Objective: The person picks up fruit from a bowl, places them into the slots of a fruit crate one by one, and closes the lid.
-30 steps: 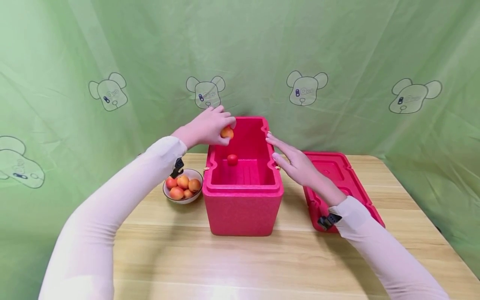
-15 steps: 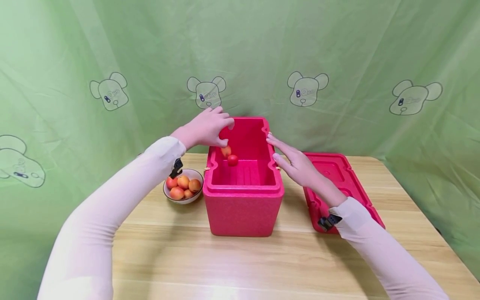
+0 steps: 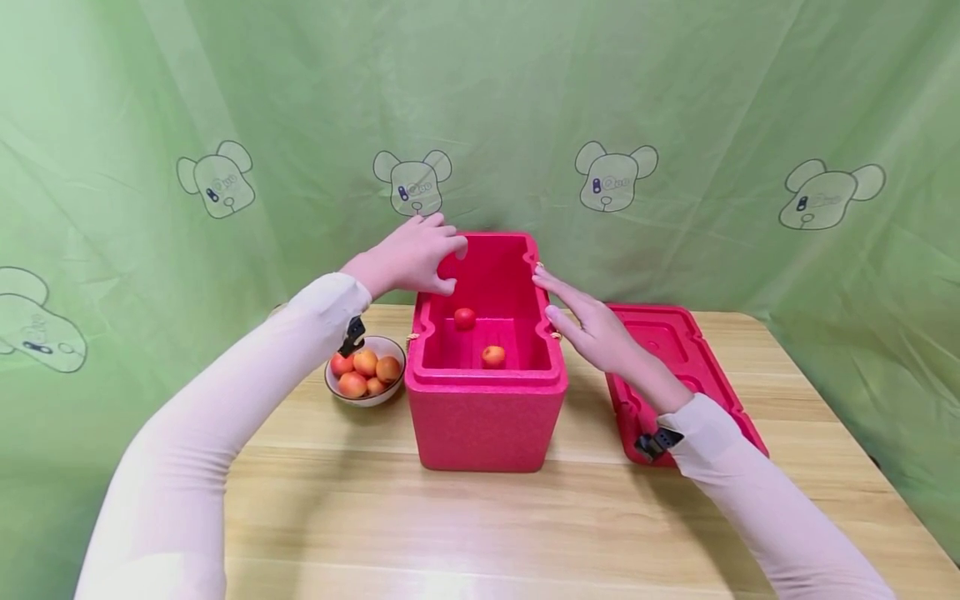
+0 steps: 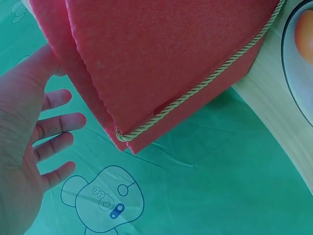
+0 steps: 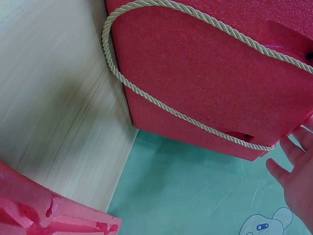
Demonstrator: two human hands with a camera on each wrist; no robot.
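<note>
My left hand hovers over the left rim of a red foam cooler box, thumb and fingers apart and nothing between them. In the left wrist view the fingers of the left hand spread beside the box's upper edge. Inside, an orange apricot lies on the floor near the front wall, and a redder fruit sits by the left wall. My right hand rests its fairly straight fingers along the right rim; its fingertips also show at the box edge in the right wrist view.
Left of the box stands a white bowl with a dark rim, holding several orange-red apricots. The red lid lies on the wooden table to the right. A twisted rope handle hangs on the box's side. Green cloth hangs behind.
A second ago my left hand held the apricot over the box. It has let go; the fruit fell and now lies at the front of the box floor. The right hand stayed put.
</note>
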